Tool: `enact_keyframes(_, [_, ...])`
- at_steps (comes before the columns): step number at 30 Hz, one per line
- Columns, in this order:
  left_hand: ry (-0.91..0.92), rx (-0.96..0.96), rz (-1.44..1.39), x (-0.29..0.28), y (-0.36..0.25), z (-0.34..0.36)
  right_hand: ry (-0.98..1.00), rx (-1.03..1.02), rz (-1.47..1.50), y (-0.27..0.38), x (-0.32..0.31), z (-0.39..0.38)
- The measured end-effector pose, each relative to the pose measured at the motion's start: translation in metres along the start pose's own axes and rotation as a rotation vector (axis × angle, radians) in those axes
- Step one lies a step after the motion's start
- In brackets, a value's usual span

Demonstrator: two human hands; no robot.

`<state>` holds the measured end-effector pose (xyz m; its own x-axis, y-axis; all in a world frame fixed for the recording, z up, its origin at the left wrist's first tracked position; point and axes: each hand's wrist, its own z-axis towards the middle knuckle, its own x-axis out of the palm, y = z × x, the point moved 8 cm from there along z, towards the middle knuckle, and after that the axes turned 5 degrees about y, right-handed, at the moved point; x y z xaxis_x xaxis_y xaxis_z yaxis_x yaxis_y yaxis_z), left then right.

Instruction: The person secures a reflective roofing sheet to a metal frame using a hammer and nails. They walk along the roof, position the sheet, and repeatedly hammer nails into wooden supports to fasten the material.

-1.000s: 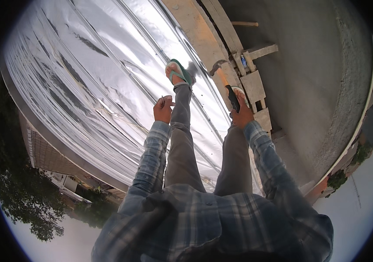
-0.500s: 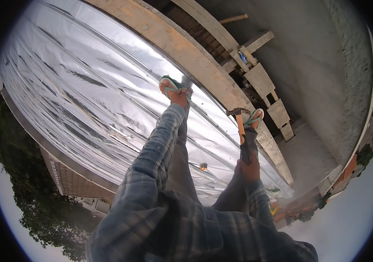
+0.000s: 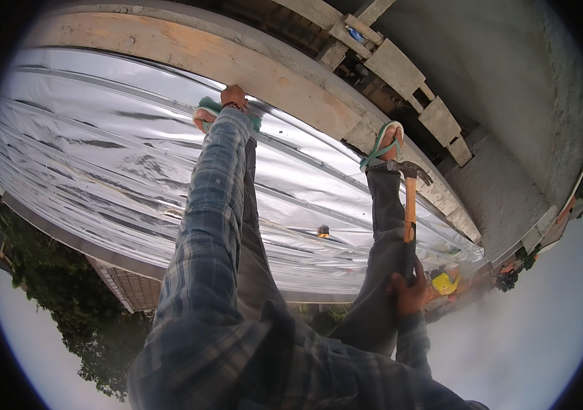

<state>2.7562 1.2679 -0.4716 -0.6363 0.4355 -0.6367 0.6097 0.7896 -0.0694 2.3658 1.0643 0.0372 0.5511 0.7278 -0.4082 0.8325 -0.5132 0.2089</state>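
Note:
My right hand [image 3: 409,294] is wrapped round the dark grip of a claw hammer [image 3: 410,212]. The hammer points up past my right shin, its metal head level with my right foot. My left arm reaches forward, and my left hand [image 3: 234,96] is closed at the lower edge of the long concrete beam [image 3: 189,55]; whatever its fingers hold is hidden. Just beside it, my left foot in a green flip-flop [image 3: 207,113] stands on the silver sheeting [image 3: 141,147]. The other flip-flop [image 3: 388,142] is on my right foot, set on the beam.
Metal battens [image 3: 291,157] run along the sheeting. A small yellow-and-black object [image 3: 323,231] lies on it between my legs. Beyond the beam is a gap with wooden planks [image 3: 397,68] next to a grey wall [image 3: 503,89]. Someone in a yellow top [image 3: 446,281] is at the right, farther off.
My left hand has moved left and up to the beam's edge, its fingers now closed. The hammer has shifted right and lower with my right hand. The whole view has turned.

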Motion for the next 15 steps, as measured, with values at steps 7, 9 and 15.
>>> enact_keyframes(7, [0.096,-0.155,-0.096,-0.001,0.008,-0.007,-0.029,-0.047,0.080,-0.001,-0.018,0.005])
enact_keyframes(9, [0.045,-0.174,-0.055,-0.015,-0.019,-0.010,-0.058,-0.082,0.034,-0.012,-0.027,-0.001])
enact_keyframes(15, [-0.128,-0.280,-0.318,-0.021,0.005,-0.050,0.016,-0.137,0.059,0.014,-0.021,0.001])
